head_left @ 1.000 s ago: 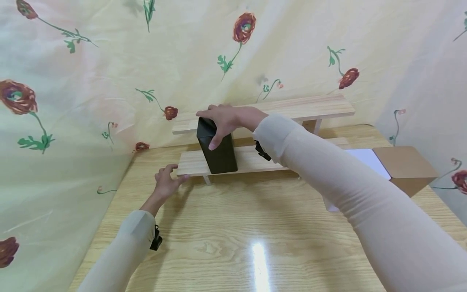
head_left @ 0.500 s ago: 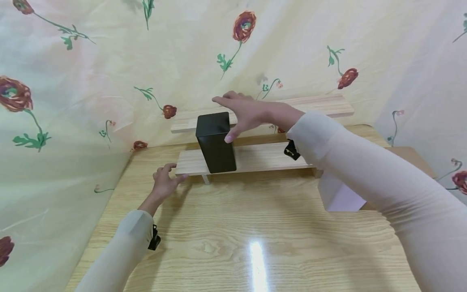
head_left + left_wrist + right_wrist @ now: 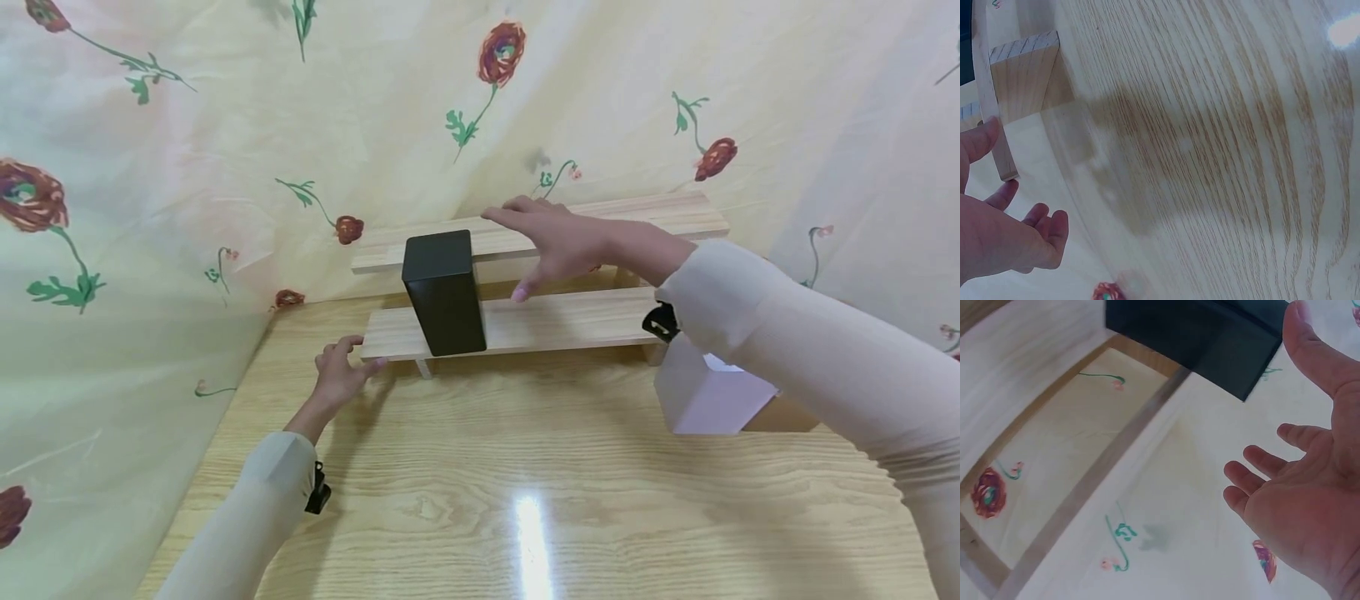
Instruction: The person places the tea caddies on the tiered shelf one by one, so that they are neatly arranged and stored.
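A black box (image 3: 445, 292) stands upright on the lower board (image 3: 570, 325) of a low wooden shelf, near its left end, with its base close to the front edge. Seen from the head, its top overlaps the upper board (image 3: 663, 218) behind.

The right hand (image 3: 557, 237) is to the right of the black box, near it but apart, with a gap showing between the thumb and the box's side. Its palm faces the box, the thumb points down and the fingers are spread and relaxed, holding nothing. In the right wrist view, the thumb tip lines up with a corner of the box.

The left hand (image 3: 339, 382) is to the left of the black box, just off the shelf's end. It pinches the corner of the lower board, thumb at the front edge and index finger against the end, while the other fingers stay clear of the wood. A bare strip of board lies between this hand and the box.

Well apart to the right, a white box (image 3: 705, 392) sits on the table (image 3: 465, 467) beside a brown box (image 3: 783, 417), both partly hidden by the right sleeve (image 3: 817, 350). Flowered cloth (image 3: 150, 275) hangs behind the shelf.
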A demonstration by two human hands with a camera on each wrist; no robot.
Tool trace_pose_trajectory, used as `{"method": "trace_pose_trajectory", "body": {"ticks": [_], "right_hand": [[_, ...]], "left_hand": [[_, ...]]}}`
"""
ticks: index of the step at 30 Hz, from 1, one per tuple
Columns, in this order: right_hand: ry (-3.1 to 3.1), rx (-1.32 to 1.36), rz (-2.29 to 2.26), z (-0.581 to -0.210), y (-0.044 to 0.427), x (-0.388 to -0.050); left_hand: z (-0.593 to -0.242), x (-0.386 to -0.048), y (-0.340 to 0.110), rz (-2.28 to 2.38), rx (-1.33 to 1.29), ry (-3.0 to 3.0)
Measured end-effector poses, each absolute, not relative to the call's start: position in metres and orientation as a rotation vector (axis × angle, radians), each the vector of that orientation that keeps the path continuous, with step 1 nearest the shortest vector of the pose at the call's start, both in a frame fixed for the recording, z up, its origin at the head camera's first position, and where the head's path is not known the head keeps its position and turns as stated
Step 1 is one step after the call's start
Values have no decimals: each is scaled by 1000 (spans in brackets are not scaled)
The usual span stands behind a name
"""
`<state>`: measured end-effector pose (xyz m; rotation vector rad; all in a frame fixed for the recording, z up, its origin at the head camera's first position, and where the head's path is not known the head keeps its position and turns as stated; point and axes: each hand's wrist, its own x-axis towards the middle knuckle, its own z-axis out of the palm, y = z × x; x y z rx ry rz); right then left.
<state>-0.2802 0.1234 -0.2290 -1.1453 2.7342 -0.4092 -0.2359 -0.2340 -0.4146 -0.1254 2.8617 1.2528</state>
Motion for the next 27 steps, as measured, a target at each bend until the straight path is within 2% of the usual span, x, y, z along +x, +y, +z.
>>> {"method": "trace_pose_trajectory", "body": {"ticks": [27], "right_hand": [[2815,-1029,-491,-253,196,-246]], "left_hand": [[-416,-237,-234,1254,-114,2856]]}}
